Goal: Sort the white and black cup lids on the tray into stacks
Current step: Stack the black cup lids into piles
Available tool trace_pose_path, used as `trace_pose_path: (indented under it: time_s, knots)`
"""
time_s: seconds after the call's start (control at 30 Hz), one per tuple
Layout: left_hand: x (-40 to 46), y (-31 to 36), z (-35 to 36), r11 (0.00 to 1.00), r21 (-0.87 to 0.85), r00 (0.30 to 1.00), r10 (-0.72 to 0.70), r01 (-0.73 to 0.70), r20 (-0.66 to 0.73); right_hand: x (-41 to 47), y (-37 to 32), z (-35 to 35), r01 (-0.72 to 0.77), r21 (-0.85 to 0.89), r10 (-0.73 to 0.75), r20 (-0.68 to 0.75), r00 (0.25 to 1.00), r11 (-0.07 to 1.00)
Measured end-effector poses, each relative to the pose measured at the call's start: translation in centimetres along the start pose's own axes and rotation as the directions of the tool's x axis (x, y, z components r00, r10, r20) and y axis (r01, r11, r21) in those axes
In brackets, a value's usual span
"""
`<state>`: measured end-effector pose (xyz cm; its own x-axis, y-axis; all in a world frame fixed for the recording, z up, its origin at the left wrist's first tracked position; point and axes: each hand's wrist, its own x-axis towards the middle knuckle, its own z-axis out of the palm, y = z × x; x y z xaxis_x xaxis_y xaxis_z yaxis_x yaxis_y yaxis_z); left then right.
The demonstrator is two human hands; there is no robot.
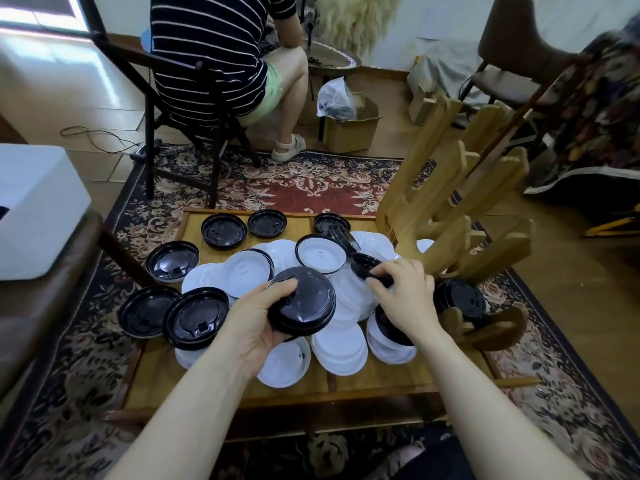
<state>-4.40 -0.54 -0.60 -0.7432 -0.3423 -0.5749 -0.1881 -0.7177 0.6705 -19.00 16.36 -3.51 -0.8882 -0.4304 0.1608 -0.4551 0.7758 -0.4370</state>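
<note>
Over the middle of the wooden tray (346, 382), your left hand (258, 317) is curled round a small stack of round black plastic cup lids (302, 304), thumb on top and fingers under the near edge, holding it just above the heap. Just to the right, your right hand (403, 289) is pinching the rim of another black lid (363, 266), which sits tilted against the pile of white plastic lids (341, 348) in the centre.

The sorting looks barely begun, by my reading: white lids still sprawl across the middle and near side, and loose black ones ring the far and left edges, like the big black lid at the near left (196, 318) and the one at the far left (224, 230). A wooden peg rack (450, 216) crowds the right side of the tray.

To do this step well, lift that pinched lid clear of the white ones before swinging it left, so nothing drags along with it. Turn it the same way up as the stack, centre it, then press lightly so the rims nest. Keep your left grip level and firm; a tilted stack will shed its top lid. Take the nearest black ones next, leaving the whites undisturbed.
</note>
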Motion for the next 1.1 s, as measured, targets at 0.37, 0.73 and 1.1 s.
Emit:
trace_pose_path:
  time_s: [0.37,0.73,1.1]
  knots:
    - [0.5,-0.3,0.1,0.999,-0.035,1.0,-0.013,0.013,-0.002,-1.4,-2.0,-3.5,-0.54,0.838,0.176,0.544,0.82,-0.077]
    - [0.4,-0.8,0.4,1.0,-0.012,1.0,-0.015,0.015,0.021,-2.5,-4.1,-1.6,-0.636,0.767,0.103,0.628,0.772,0.087]
    - [0.4,-1.1,0.6,0.999,0.045,0.996,0.01,-0.014,0.09,-3.5,-4.6,-0.7,-0.511,0.733,0.184,0.483,0.856,0.45]
